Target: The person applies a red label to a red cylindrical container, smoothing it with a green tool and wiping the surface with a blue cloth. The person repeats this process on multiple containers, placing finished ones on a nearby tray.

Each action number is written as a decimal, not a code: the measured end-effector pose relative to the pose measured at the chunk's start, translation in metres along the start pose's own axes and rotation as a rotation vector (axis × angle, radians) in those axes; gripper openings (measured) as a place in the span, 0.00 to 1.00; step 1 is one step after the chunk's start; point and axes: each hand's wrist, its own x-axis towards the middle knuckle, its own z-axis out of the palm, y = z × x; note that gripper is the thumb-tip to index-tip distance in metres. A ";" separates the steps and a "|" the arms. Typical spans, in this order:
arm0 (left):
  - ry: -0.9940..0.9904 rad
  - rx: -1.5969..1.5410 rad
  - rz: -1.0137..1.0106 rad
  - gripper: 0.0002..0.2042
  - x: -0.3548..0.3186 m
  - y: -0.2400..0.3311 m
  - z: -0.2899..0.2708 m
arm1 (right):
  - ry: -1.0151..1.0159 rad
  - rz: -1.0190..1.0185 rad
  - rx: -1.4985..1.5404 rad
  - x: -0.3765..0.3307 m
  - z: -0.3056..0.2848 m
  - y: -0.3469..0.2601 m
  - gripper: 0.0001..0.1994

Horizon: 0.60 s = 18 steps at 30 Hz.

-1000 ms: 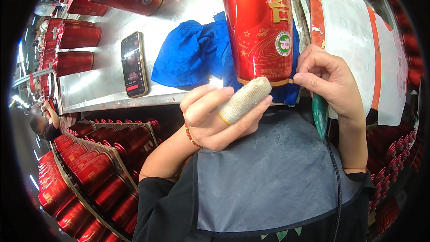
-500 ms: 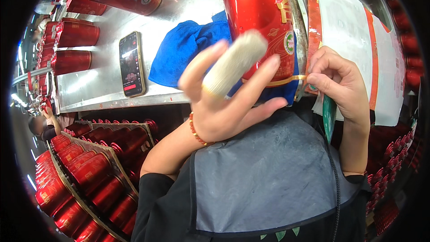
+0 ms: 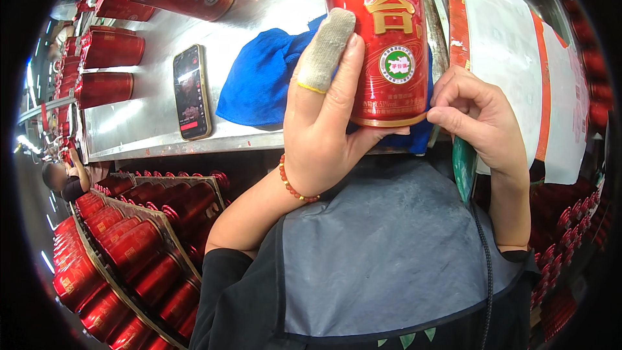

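Two hands at one red cylindrical canister (image 3: 382, 39), which lies on the steel tabletop (image 3: 272, 0) with its base toward the person.

Left hand (image 3: 330, 123): wrapped about the canister's lower left side, palm against the wall, thumb under the base rim. One finger wears a grey fabric cot (image 3: 326, 48) and lies along the canister. A red bead bracelet (image 3: 291, 185) circles the wrist.

Right hand (image 3: 479, 116): fingers curled nearly closed, fingertips (image 3: 444, 116) pinching at the gold rim of the canister's base on its right side. What the fingertips grip, if anything, cannot be told.

Blue cloth (image 3: 262, 78): crumpled on the tabletop, under the canister and just left of the left hand.

Black phone (image 3: 192, 93): flat on the tabletop, screen lit, left of the cloth and apart from it.

Further red canisters (image 3: 110, 48): lying on their sides along the tabletop's far left, well apart from the hands.

Stack of white sheets with orange-red borders (image 3: 505, 52): just right of the right hand.

Crate of red canisters (image 3: 129, 253): below the tabletop, beneath the left forearm.

Grey apron (image 3: 382, 253): across the person's front, below both hands.
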 end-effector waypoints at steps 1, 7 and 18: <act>0.007 -0.020 -0.011 0.48 -0.001 -0.001 0.000 | -0.004 0.003 -0.005 0.001 0.001 -0.001 0.07; -0.001 -0.001 0.008 0.39 -0.008 -0.002 -0.009 | -0.012 0.013 -0.005 0.003 0.003 -0.006 0.08; 0.043 0.028 0.495 0.17 -0.016 -0.005 -0.012 | -0.048 0.033 0.015 0.006 0.001 -0.004 0.08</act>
